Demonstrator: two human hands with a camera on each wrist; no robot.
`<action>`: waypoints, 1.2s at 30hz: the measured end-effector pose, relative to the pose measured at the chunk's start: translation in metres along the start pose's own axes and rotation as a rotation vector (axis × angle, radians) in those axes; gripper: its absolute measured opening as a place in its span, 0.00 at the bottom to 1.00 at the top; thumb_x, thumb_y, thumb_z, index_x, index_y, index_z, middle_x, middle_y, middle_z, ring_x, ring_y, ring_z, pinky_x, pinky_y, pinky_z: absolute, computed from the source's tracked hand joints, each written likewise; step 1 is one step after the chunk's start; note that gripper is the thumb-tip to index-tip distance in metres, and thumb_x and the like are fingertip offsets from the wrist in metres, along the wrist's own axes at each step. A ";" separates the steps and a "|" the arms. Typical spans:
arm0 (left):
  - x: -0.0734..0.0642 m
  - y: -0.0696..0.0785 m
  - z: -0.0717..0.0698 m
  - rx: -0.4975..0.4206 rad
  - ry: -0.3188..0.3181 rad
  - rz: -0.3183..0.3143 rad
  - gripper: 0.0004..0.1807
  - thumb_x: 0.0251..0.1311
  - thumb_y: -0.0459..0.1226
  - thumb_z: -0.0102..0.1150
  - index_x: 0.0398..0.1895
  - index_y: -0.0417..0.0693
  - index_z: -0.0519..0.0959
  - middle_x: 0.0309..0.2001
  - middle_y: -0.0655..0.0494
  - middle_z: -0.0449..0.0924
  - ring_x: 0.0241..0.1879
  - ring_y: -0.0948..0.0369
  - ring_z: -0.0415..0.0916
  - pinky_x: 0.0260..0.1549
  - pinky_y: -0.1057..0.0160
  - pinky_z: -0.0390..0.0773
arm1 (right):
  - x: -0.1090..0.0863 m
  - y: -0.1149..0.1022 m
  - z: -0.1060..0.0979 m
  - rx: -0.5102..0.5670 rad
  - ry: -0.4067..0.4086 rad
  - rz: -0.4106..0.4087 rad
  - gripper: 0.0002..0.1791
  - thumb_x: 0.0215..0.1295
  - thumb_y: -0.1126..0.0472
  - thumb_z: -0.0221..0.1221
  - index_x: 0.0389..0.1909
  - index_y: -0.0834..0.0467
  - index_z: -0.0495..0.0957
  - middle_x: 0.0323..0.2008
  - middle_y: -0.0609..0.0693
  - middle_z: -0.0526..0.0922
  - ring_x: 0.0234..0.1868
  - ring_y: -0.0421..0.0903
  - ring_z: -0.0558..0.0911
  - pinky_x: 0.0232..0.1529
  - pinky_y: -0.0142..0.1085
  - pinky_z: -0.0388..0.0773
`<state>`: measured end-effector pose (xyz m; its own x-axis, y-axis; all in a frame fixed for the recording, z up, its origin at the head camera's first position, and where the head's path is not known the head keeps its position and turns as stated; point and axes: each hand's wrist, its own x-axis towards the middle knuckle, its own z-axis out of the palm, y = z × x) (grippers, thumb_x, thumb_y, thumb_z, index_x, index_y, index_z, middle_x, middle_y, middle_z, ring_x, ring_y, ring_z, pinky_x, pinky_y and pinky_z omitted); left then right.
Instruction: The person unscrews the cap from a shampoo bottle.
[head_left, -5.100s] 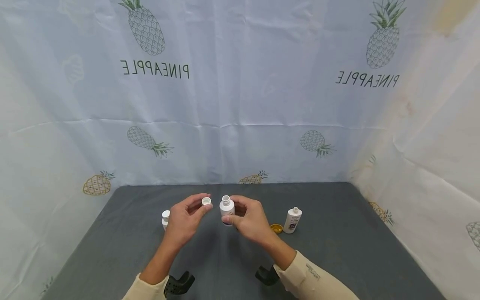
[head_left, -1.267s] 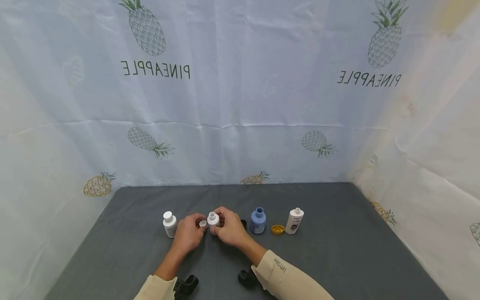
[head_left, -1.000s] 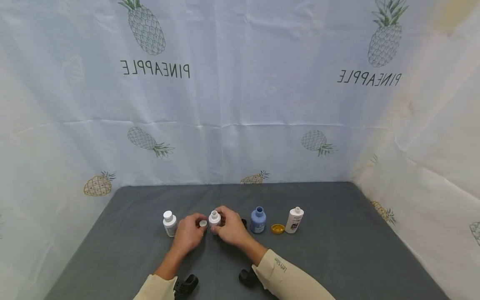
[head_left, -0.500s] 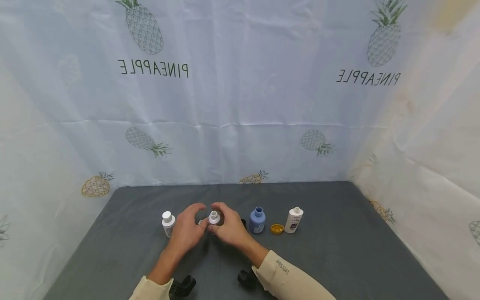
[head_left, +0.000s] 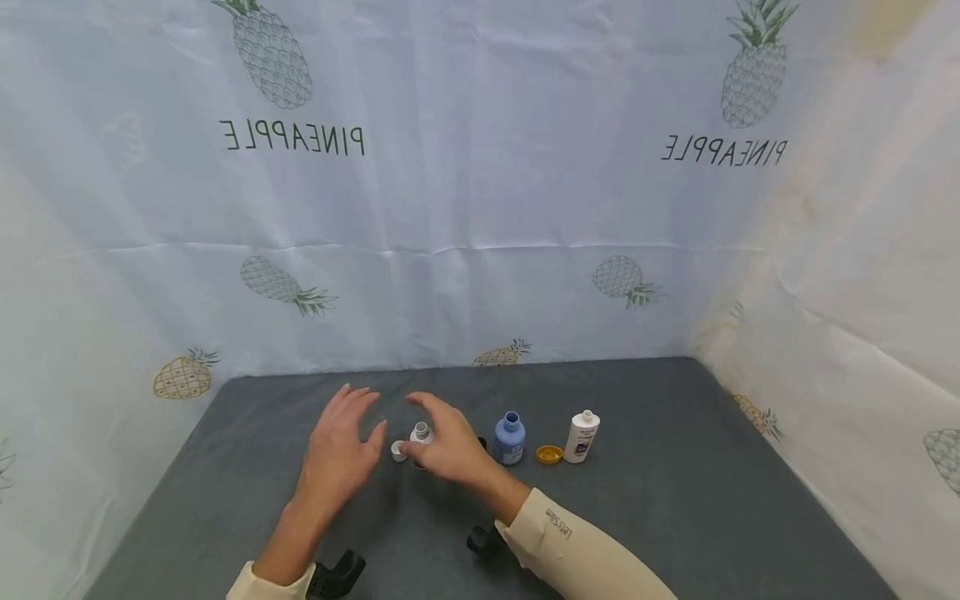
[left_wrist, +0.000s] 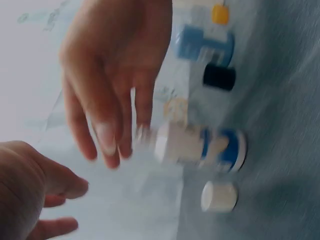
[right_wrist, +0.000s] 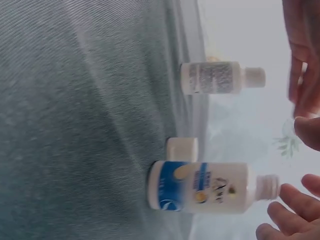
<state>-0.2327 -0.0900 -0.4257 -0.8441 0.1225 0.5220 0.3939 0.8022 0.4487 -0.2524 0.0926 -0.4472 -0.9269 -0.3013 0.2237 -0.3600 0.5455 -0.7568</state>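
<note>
A white bottle (head_left: 422,432) with a blue band on its label stands upright on the dark cloth, its threaded neck uncovered. Its white cap (head_left: 397,452) rests on the cloth just to its left. My right hand (head_left: 450,442) is beside and above the bottle, fingers spread and no longer gripping it; in the right wrist view the bottle (right_wrist: 205,187) stands free. Farther left, my left hand (head_left: 337,450) is raised, fingers apart and holding nothing. It hides a second, capped white bottle (right_wrist: 215,78), which shows in the right wrist view.
To the right stand an uncapped blue bottle (head_left: 510,439) and another uncapped white bottle (head_left: 582,437), with an orange cap (head_left: 549,455) between them. A black cap (left_wrist: 219,77) lies by the blue bottle. A pineapple-print curtain (head_left: 450,183) hangs behind the table.
The bottle and cap, earlier held in the air, now stand on the cloth. My left hand has released the cap and moved left and up; my right fingers have opened off the bottle.
</note>
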 end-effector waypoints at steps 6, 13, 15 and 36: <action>-0.003 -0.023 -0.017 0.045 -0.098 -0.111 0.26 0.64 0.32 0.68 0.64 0.31 0.77 0.66 0.30 0.76 0.72 0.33 0.67 0.65 0.29 0.70 | 0.001 -0.018 -0.004 -0.083 -0.006 -0.040 0.36 0.67 0.55 0.69 0.75 0.49 0.69 0.79 0.51 0.67 0.78 0.52 0.69 0.73 0.54 0.73; -0.011 -0.038 -0.024 0.024 -0.235 -0.223 0.26 0.69 0.35 0.65 0.67 0.33 0.75 0.62 0.29 0.79 0.56 0.35 0.81 0.50 0.36 0.82 | 0.001 -0.038 -0.005 -0.080 -0.030 -0.086 0.36 0.70 0.54 0.67 0.77 0.49 0.67 0.80 0.50 0.64 0.79 0.51 0.68 0.73 0.54 0.73; -0.011 -0.041 -0.023 0.033 -0.242 -0.226 0.25 0.69 0.35 0.64 0.66 0.33 0.76 0.58 0.29 0.82 0.49 0.37 0.84 0.43 0.39 0.84 | -0.001 -0.042 -0.002 -0.076 -0.040 -0.110 0.36 0.70 0.55 0.67 0.77 0.50 0.67 0.80 0.51 0.64 0.79 0.51 0.68 0.73 0.53 0.73; -0.010 -0.054 -0.023 0.035 -0.256 -0.240 0.22 0.70 0.34 0.63 0.62 0.30 0.78 0.54 0.28 0.84 0.46 0.39 0.85 0.41 0.41 0.85 | 0.008 -0.047 0.067 -0.074 -0.090 0.016 0.35 0.68 0.52 0.68 0.75 0.49 0.69 0.71 0.43 0.77 0.69 0.43 0.79 0.61 0.38 0.82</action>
<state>-0.2371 -0.1482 -0.4389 -0.9766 0.0669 0.2043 0.1643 0.8451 0.5087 -0.2362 0.0122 -0.4508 -0.9206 -0.3591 0.1532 -0.3548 0.6059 -0.7120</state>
